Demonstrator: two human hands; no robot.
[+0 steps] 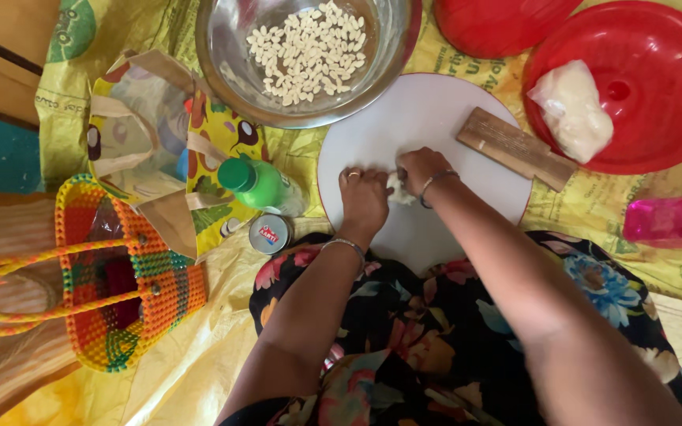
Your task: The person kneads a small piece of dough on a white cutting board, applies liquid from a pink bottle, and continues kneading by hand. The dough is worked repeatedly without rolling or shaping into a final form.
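Small lump of white dough (399,189): pinched between the left hand (363,197) and right hand (421,170), both closed on it, at the centre of a round white board (436,118). Wooden ridged paddle (515,148): lying on the board edge at 3 o'clock. Steel bowl (222,47) of small pale dough pieces: at 11 o'clock. Red lid (657,47) bearing a wrapped white lump (574,110): at 2 o'clock.

The white board (436,118) is bare on its far half — free room there, hemmed by the steel bowl (309,55) at the far left and the wooden block (515,148) at right. The green bottle (258,183) and small tin (268,233) crowd its left edge; red lids (657,47) block the far right.
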